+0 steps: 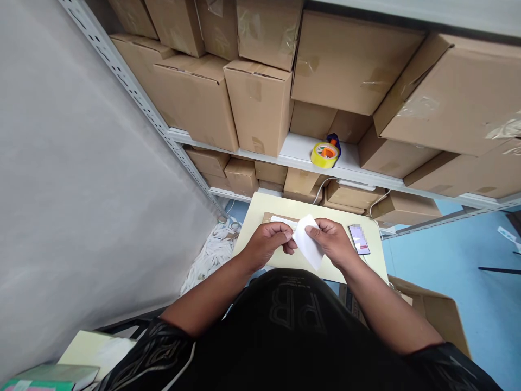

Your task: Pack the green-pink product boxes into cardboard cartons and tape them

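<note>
A small white piece of paper [308, 245], possibly a label, is held up slightly curved between my two hands. My right hand [332, 239] is closed on its right side, thumb lying on top. At its left edge the fingers of my left hand [271, 240] are pinched together on the paper. Below and behind the hands, a flat brown cardboard piece or box [267, 216] with a white sheet on it lies on the pale yellow table [254, 222], mostly covered by the hands. On the table right of my right hand is a phone [359, 239] with its screen lit.
Cardboard boxes [256, 103] fill the metal shelves ahead. A tape dispenser with yellow tape [324, 155] sits on the middle shelf [299, 149]. White paper strips [209, 255] are heaped on the floor by the left wall. An open carton [442, 312] stands at the right.
</note>
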